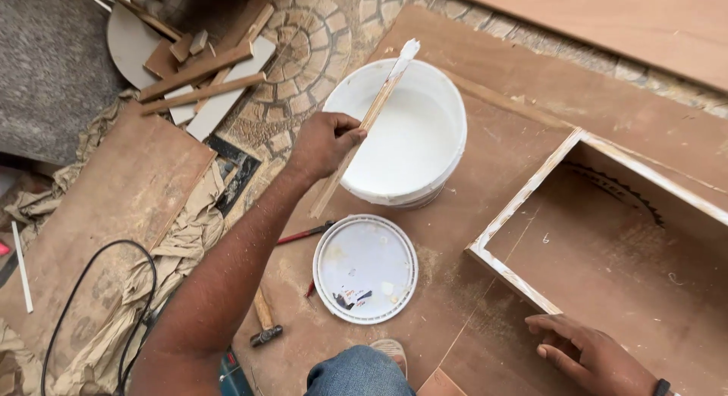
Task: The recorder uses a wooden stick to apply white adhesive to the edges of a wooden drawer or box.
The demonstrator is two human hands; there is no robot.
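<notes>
While the left hand closes its grip around the middle of a thin wooden stick, the stick slants across the near-left rim of the white bucket, its upper end coated in white paste and raised above the bucket's far rim. White paste fills the bucket, which stands on a brown plywood sheet that lies on the floor. Just in front of the bucket, toward the person, its round white lid lies flat with the inner side up. Between the lid and the left forearm lies a red-handled tool, and further toward the person from the lid a hammer rests on the sheet. Right of the bucket sits a wooden frame whose top edges are smeared white. The right hand lies flat, fingers spread and gripping nothing, on the board at the frame's near corner. Left of the bucket, well apart, offcut wood strips lie heaped on the patterned floor.
</notes>
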